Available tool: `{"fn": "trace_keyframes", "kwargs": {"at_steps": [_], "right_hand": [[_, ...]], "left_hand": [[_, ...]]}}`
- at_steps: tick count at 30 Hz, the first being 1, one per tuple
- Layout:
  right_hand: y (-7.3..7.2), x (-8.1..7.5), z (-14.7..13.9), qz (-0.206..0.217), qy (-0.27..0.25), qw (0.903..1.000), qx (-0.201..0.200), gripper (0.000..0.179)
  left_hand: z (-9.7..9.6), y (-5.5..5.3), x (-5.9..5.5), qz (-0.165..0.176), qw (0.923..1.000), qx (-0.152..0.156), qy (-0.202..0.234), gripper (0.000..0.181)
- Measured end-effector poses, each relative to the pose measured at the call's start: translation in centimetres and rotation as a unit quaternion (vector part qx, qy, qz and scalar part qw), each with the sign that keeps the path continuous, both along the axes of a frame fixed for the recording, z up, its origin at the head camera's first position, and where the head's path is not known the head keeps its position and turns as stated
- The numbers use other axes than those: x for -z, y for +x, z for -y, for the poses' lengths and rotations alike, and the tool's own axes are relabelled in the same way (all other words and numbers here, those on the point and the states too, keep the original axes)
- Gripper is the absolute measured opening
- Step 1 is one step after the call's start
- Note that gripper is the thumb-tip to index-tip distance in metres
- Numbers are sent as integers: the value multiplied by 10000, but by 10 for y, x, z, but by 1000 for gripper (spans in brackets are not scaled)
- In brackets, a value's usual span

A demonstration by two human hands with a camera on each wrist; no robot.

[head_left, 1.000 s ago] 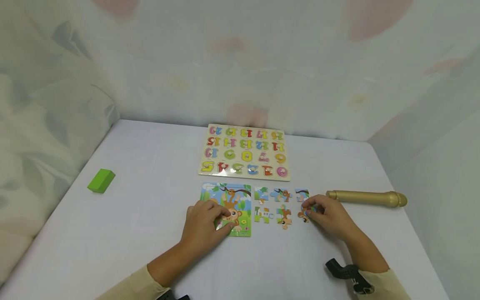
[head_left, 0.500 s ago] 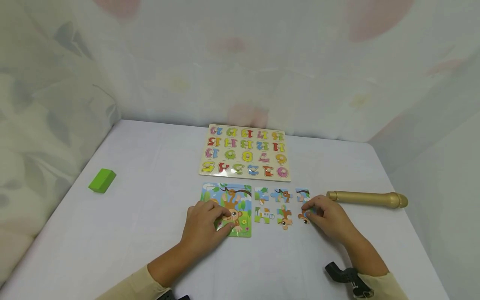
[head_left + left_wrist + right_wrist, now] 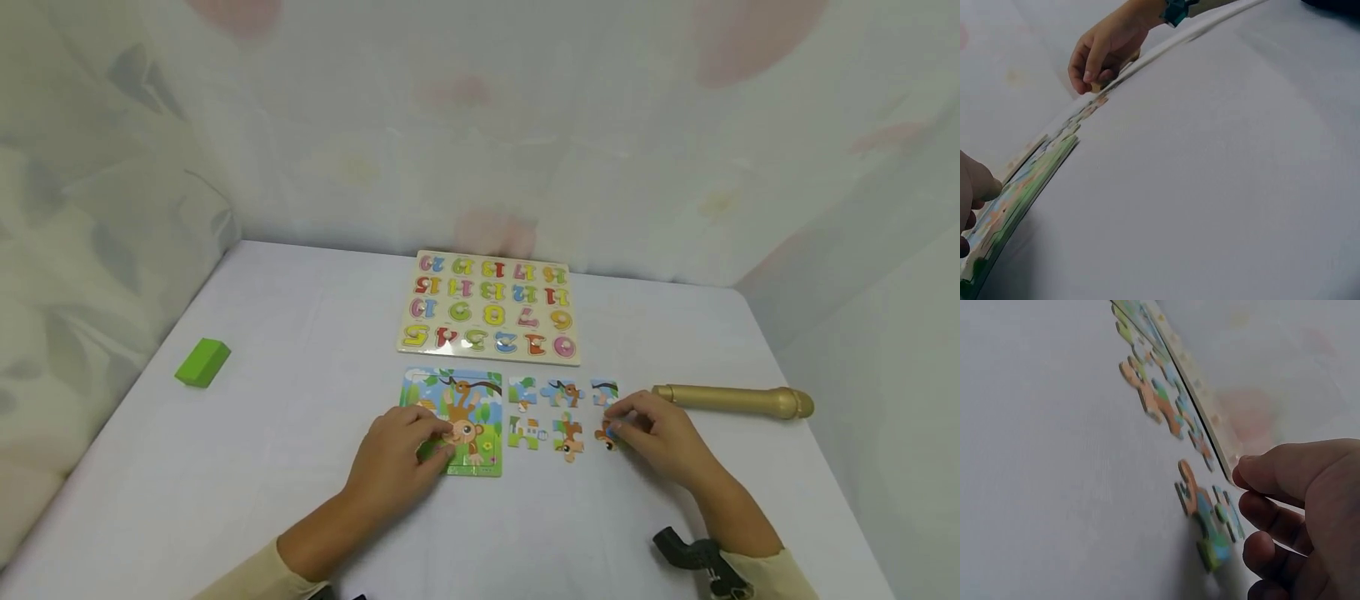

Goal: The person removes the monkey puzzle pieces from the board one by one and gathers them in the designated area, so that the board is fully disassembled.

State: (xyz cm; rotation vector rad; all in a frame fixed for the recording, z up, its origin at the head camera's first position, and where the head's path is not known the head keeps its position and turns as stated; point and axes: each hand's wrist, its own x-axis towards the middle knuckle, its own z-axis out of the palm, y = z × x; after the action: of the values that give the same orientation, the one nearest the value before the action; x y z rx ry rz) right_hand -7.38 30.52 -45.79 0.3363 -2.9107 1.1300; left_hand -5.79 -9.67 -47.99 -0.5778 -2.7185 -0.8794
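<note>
My left hand [image 3: 393, 454] rests on the left part of a jigsaw board [image 3: 486, 417] with a monkey picture, fingers loosely bent. Only its fingertips show at the left edge in the left wrist view. My right hand [image 3: 660, 437] is at a jigsaw piece [image 3: 606, 435] with part of the monkey's face, the nearest of several loose pieces right of the board. In the right wrist view, that piece [image 3: 1200, 515] lies flat beyond my loosely curled fingers [image 3: 1266, 509], with nothing seen between them. More pieces, such as a monkey-head piece [image 3: 569, 437], lie in two rows.
Behind the jigsaw lies a wooden number board [image 3: 487, 307], its digits upside down to me. A gold microphone [image 3: 738, 401] lies right of my right hand. A green block [image 3: 203, 362] is at the far left of the white table [image 3: 300, 333]. Patterned curtains surround the table.
My left hand has slid slightly left on the monkey board, so more of the picture shows. The right hand stays almost in place at the far right piece.
</note>
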Motion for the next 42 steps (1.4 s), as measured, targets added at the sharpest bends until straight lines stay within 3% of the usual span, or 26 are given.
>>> {"fn": "trace_keyframes", "kwargs": {"at_steps": [6,14,23,29,33,38,42], "right_hand": [[-7,-9,24,221,-458,9981,-338,15],[-18,-19,68,399,-603,9910,-1127,20],[-32,-18,135,214,-703,9766,-2020,19],[-36,-14,181,259,-366,9695,-2409,28],[-34,-11,203,307,172,9669,-2528,38],[-32,-11,218,230,900,9630,-2530,46],[-32,-11,222,186,1070,9617,-2516,45]], "left_hand": [[21,-1,0,-532,9984,197,-44,26],[51,5,4,-88,9987,-108,-485,44],[61,10,10,-13,9993,-178,-329,56],[61,8,13,-25,9996,-141,-241,57],[61,7,14,-50,9997,-120,-206,56],[60,7,12,-124,9997,-119,-160,56],[61,7,11,-165,9996,-157,-168,57]]}}
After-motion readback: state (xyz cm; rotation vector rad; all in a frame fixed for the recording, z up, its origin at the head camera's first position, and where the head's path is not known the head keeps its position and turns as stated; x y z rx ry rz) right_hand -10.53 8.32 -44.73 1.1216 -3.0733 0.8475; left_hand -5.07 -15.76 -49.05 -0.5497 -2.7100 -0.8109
